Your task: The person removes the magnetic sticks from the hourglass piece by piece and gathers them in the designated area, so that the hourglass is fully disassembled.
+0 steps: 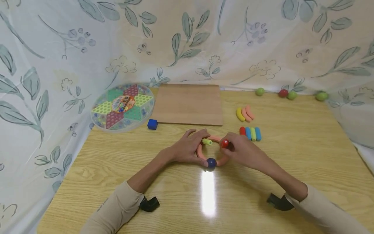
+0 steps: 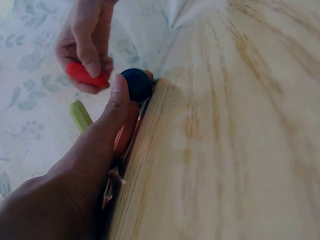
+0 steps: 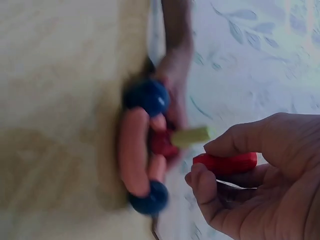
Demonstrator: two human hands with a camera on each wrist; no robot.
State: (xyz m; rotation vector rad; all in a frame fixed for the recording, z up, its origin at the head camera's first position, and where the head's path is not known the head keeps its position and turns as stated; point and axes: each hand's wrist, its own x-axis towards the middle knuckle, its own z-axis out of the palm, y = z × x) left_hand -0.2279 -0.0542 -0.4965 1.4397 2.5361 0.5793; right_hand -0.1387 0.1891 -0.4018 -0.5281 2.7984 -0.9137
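A ring of pink curved rods [image 1: 199, 151] joined by balls lies on the wooden table. My left hand [image 1: 187, 148] grips it from the left, the thumb against a dark blue ball [image 1: 211, 163] at the near side. Between the thumb and fingers of my right hand [image 1: 245, 151] is a short red rod [image 1: 224, 144], pinched over the ring's right side. A yellow-green rod [image 1: 207, 142] stands out from the ring near the left fingers. The right wrist view shows a red ball [image 3: 162, 143] at that rod's base and a second blue ball [image 3: 149, 197].
Behind the hands lies a brown board [image 1: 188, 104], with a round star-patterned game board [image 1: 124, 109] and blue cube [image 1: 152, 124] to its left. Right of it are curved pieces [image 1: 244, 113] and several short rods [image 1: 253, 134]. Green balls [image 1: 260, 91] and a red ball [image 1: 283, 93] line the back edge.
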